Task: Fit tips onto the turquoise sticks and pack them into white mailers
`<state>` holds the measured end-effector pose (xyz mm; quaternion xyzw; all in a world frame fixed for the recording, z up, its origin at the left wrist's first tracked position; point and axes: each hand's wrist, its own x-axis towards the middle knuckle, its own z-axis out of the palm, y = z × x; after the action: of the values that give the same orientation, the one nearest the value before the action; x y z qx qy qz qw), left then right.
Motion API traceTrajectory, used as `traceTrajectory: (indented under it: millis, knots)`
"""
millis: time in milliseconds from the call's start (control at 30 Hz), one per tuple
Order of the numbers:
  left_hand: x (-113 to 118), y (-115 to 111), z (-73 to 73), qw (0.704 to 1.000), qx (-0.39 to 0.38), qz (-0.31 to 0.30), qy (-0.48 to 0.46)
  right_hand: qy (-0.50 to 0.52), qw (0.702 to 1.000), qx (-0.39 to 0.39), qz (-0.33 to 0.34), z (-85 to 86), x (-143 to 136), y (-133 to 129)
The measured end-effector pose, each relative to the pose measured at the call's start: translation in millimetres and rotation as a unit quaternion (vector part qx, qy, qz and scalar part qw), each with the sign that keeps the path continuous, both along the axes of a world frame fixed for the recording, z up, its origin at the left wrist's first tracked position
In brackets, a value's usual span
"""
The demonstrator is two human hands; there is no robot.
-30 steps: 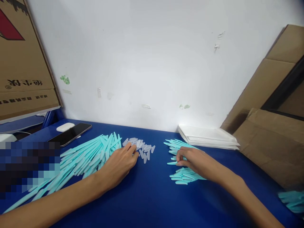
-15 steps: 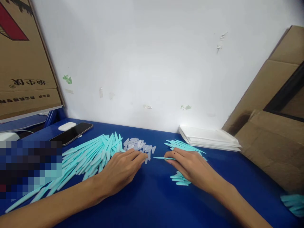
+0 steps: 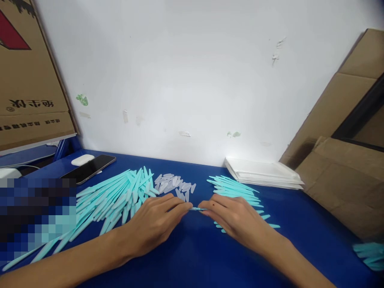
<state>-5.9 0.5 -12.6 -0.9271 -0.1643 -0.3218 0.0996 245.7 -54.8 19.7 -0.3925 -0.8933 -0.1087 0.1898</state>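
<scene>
My right hand [image 3: 237, 216] is closed on a thin turquoise stick [image 3: 196, 209] whose tip points left. The fingertips of my left hand [image 3: 163, 218] are pinched at that tip; a small cap may be between them, too small to tell. Behind my left hand lies a group of translucent caps [image 3: 171, 183]. A big fanned pile of turquoise sticks [image 3: 120, 192] spreads to the left. Beyond my right hand rests a smaller row of turquoise sticks [image 3: 234, 186], and a few stick ends show beneath that hand.
A phone [image 3: 93, 168] and a white case [image 3: 83, 160] lie at the back left. White flat sheets [image 3: 264, 172] are stacked at the back right. Cardboard [image 3: 339, 180] stands on the right, with more turquoise pieces [image 3: 370, 256] at the right edge.
Both hands have come together and slightly nearer to me, so the stick's tip now meets my left fingertips. Before, there was a gap between them.
</scene>
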Motion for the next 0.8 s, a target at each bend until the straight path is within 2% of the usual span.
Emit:
traceTrajectory:
  millis: [100, 300, 467, 600, 700, 800]
  knots:
    - [0.5, -4.4, 1.1, 1.0, 0.013, -0.018, -0.016, 0.039, 0.999, 0.001, 0.011, -5.8, -4.5, -2.0]
    - [1.4, -8.5, 1.4, 0.997, -0.017, -0.043, -0.066, 0.153, 0.987, -0.01, 0.049, -13.4, -7.5, -3.4]
    - [3.2, -14.4, 3.3, 0.999, -0.016, -0.029, -0.038, 0.143, 0.987, -0.02, 0.064, -12.0, -10.0, -5.1]
    - [3.9, -15.8, 7.6, 0.998, 0.044, 0.015, 0.039, 0.085, 0.996, -0.002, 0.032, -3.9, -6.9, -4.9]
    - [0.1, -9.6, 13.3, 0.989, 0.107, 0.062, 0.078, 0.086, 0.993, 0.081, -0.026, 4.9, 2.5, -2.3]
    - [-7.5, 1.4, 23.7, 0.97, 0.153, 0.156, 0.104, 0.126, 0.979, 0.153, -0.057, 9.6, 11.4, 0.9]
